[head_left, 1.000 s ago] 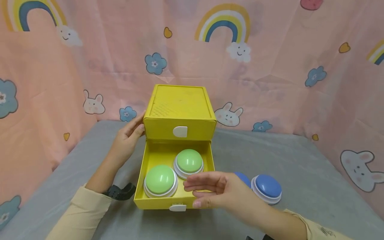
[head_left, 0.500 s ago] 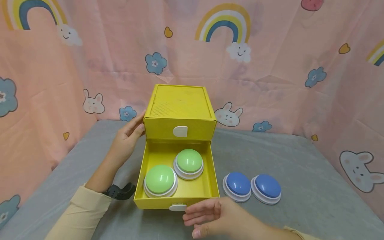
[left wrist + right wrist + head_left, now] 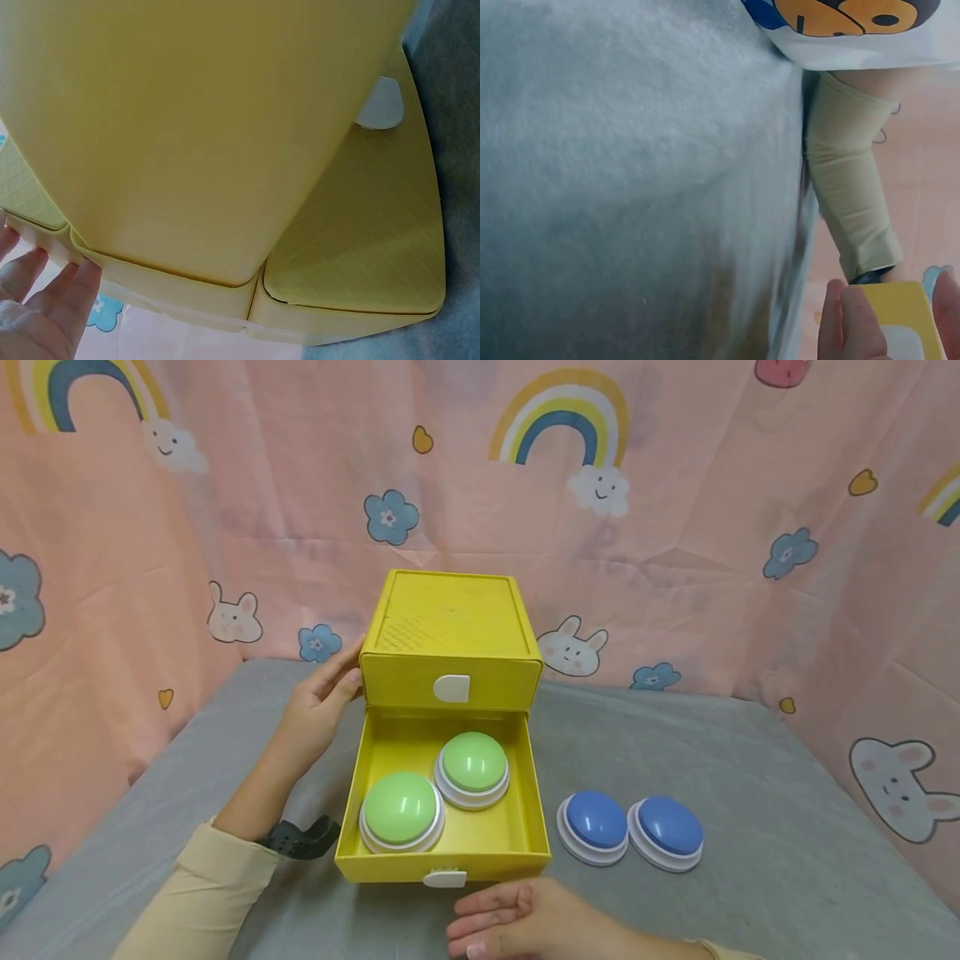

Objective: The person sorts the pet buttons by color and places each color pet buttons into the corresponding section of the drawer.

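A small yellow two-drawer cabinet (image 3: 453, 614) stands mid-table, its lower drawer (image 3: 528, 818) pulled out and its upper drawer closed. Two green dome buttons with white bases lie in the lower drawer: one front left (image 3: 400, 807), the other farther back (image 3: 473, 762). My left hand (image 3: 318, 710) rests against the cabinet's left side, thumb near the front edge; its fingertips (image 3: 86, 281) touch the yellow side in the left wrist view. My right hand (image 3: 532, 922) holds nothing, fingers extended, just in front of the drawer's white pull tab (image 3: 445, 879).
Two blue dome buttons on white bases, a nearer-left one (image 3: 596, 820) and a right one (image 3: 670, 827), lie side by side right of the drawer. A grey cloth (image 3: 787, 877) covers the table. Behind hangs a pink printed curtain (image 3: 450, 527).
My right hand has drawn back from over the drawer toward the table's front, uncovering the drawer's right corner and the left blue button. My left hand stays in place.
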`<state>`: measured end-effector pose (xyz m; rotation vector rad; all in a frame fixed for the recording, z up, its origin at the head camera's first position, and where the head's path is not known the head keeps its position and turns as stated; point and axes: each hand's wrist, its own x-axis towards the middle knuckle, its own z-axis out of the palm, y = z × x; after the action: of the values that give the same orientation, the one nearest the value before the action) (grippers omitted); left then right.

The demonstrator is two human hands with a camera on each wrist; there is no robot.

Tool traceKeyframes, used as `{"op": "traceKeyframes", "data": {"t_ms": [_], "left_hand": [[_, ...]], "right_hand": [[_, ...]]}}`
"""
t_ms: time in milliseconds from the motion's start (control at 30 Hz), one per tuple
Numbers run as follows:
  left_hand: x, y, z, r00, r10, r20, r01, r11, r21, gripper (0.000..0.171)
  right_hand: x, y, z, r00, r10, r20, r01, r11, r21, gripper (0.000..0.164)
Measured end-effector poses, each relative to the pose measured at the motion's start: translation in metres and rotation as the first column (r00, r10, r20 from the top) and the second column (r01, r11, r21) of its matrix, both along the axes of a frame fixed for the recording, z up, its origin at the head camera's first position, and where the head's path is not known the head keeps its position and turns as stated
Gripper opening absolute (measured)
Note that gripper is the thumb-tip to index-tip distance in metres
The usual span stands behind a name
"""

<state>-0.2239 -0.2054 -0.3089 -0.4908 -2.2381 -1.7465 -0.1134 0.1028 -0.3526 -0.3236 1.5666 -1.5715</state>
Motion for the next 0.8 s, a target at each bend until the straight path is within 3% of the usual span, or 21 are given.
{"op": "traceKeyframes", "data": {"t_ms": [200,800], "left_hand": [[0.0001,0.0004,0.0004,1.0,0.001,-0.001,-0.001,1.0,-0.003,0.049],[0.0017,0.0008,0.0021,1.0,-0.007,0.017,0.007,1.0,-0.011,0.049]], "right_hand": [[0.0008,-0.0035,-0.0005,0.999,-0.029,0.044,0.028,0.999,0.022,0.054],[0.0024,-0.0105,0.0052,0.986,-0.1,0.135,0.11,0.991,-0.073,0.042]]}}
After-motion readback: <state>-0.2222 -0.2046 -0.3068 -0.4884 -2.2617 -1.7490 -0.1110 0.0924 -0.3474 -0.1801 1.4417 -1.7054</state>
